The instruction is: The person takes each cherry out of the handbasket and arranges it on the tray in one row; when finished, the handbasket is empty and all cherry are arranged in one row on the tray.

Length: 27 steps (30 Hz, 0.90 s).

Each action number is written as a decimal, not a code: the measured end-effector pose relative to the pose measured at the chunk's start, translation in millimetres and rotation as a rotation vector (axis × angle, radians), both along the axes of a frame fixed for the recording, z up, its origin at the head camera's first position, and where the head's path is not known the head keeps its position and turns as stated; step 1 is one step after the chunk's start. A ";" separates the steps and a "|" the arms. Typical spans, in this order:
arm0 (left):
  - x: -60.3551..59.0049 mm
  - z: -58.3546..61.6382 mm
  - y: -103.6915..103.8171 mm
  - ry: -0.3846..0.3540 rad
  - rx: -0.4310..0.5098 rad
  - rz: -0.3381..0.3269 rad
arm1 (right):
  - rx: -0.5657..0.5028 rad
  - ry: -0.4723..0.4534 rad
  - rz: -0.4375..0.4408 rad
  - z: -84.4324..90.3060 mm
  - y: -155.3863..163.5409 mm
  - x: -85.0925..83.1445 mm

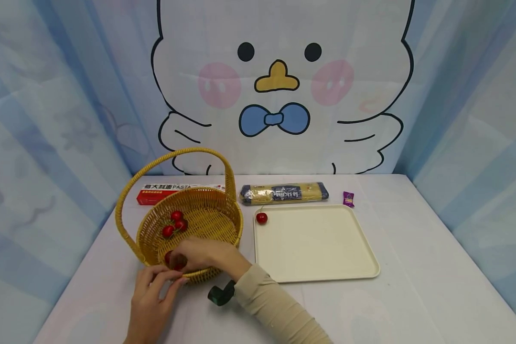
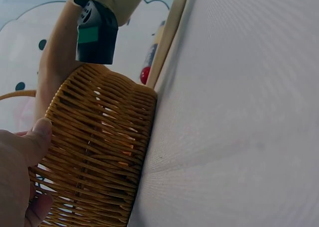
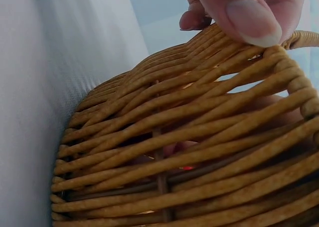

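Observation:
A yellow-brown wicker basket [image 1: 215,217] with a tall arched handle stands on the left of the table. My left hand [image 1: 152,298] pinches its near rim between thumb and fingers; the left wrist view shows the thumb [image 2: 42,130] on the outer weave. Over that rim reaches my right hand [image 1: 202,253], fingers curled down inside the basket among red cherries [image 1: 168,258]. The weave partly hides those fingertips in the right wrist view, and I cannot tell whether they hold a cherry. Several more cherries [image 1: 178,222] with green stems lie deeper in the basket.
Right of the basket lies a cream tray [image 1: 316,248] with one cherry [image 1: 262,218] in its far left corner. Behind them are a red pasta box [image 1: 150,197], a spaghetti pack [image 1: 284,193] and a purple wrapped candy [image 1: 348,198]. A printed curtain [image 1: 275,153] closes the back.

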<state>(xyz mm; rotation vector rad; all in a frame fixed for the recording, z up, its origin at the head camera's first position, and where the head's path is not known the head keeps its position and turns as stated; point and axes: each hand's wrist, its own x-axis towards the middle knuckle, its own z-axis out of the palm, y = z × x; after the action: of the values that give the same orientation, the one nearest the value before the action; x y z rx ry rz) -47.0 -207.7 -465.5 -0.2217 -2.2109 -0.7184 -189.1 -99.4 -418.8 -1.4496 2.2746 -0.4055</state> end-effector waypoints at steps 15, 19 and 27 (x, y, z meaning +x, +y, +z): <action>1.6 0.5 2.0 0.005 -0.037 0.040 | -0.030 0.016 -0.025 9.2 14.9 -4.0; 2.2 2.8 3.1 -0.008 -0.034 0.050 | -0.041 0.045 -0.057 13.2 25.9 -8.2; 2.2 4.5 3.0 -0.007 -0.031 0.043 | -0.116 0.046 -0.139 29.3 54.7 -15.1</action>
<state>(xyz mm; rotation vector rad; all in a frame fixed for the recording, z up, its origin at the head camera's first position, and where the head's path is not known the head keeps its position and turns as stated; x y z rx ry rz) -44.7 -204.7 -461.0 -0.1871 -2.2277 -0.6625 -204.1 -44.7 -389.5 -1.3722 2.4337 -0.5603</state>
